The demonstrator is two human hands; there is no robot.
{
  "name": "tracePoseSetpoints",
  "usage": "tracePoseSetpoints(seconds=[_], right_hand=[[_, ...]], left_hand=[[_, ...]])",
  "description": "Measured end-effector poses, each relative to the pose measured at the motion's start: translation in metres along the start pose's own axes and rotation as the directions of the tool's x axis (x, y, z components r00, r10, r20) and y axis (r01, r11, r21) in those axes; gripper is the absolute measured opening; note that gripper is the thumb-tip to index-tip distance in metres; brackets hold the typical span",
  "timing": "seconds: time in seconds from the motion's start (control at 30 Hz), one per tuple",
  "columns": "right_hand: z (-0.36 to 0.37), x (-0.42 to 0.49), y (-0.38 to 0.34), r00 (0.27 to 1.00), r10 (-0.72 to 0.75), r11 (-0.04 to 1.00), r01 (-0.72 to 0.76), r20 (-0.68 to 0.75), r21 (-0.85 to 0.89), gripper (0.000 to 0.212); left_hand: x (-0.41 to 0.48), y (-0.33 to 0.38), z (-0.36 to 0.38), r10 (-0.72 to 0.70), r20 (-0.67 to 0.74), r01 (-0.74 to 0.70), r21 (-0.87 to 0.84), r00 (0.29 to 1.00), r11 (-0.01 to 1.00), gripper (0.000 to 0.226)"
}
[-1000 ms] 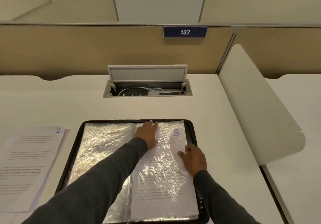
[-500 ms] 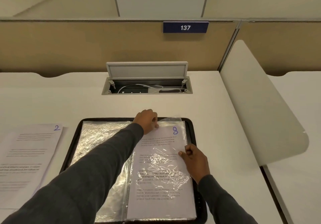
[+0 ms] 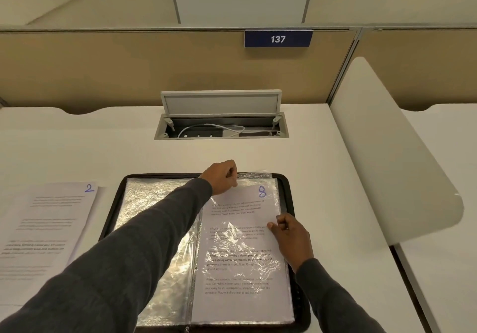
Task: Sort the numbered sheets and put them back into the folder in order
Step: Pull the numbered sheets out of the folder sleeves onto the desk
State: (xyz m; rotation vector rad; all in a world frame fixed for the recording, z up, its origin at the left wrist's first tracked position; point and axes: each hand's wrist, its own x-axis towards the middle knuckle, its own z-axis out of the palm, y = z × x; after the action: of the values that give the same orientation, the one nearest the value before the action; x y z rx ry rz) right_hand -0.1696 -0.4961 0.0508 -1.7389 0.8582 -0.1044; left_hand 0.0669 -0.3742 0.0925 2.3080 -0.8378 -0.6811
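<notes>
A black folder (image 3: 114,204) lies open on the white desk, its clear plastic sleeves shining. The printed sheet marked 8 (image 3: 240,244) sits in the right-hand sleeve. My left hand (image 3: 223,176) pinches the top edge of that sleeve near the spine. My right hand (image 3: 290,237) is closed on the sheet's right edge, thumb on top. The left-hand sleeve (image 3: 152,203) looks empty where my forearm does not cover it. A stack of loose sheets with sheet 2 (image 3: 49,226) on top lies left of the folder.
An open cable hatch (image 3: 222,122) with white cords is set into the desk behind the folder. A white curved divider (image 3: 382,157) borders the desk on the right. A tan partition with a blue "137" plate (image 3: 278,39) stands at the back.
My left hand went from lying flat on the sleeve to pinching its top edge. Sheet 8 slid lower in the sleeve. My right hand stayed at the right edge.
</notes>
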Motion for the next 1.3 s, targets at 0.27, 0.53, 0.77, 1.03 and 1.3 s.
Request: tracePoseSetpoints(seconds=[0.27,0.53,0.77,1.03,1.3], right_hand=[[0.000,-0.002,-0.001,1.000,0.006,1.000,-0.006,0.009,0.010,0.012],[0.001,-0.007,-0.003,1.000,0.026,1.000,-0.026,-0.015,0.010,0.007],[0.004,-0.010,-0.001,0.998,0.033,0.998,-0.036,-0.045,-0.050,0.011],[0.012,-0.015,-0.001,0.996,0.009,0.999,-0.013,-0.093,-0.048,0.014],[0.018,-0.025,-0.002,0.994,0.025,0.999,-0.030,-0.102,-0.041,0.007]], left_hand=[[0.002,0.009,-0.001,-0.029,0.182,0.014,0.080,0.983,0.997,0.011],[0.003,0.020,-0.009,-0.065,0.216,0.048,0.081,0.974,0.996,0.024],[0.001,0.021,-0.029,-0.007,-0.129,0.004,-0.019,0.992,1.000,0.020],[-0.005,0.028,-0.063,0.001,-0.571,-0.108,-0.153,0.821,0.982,0.002],[-0.031,0.023,-0.139,0.063,-0.812,-0.225,-0.086,0.581,0.971,0.005]])
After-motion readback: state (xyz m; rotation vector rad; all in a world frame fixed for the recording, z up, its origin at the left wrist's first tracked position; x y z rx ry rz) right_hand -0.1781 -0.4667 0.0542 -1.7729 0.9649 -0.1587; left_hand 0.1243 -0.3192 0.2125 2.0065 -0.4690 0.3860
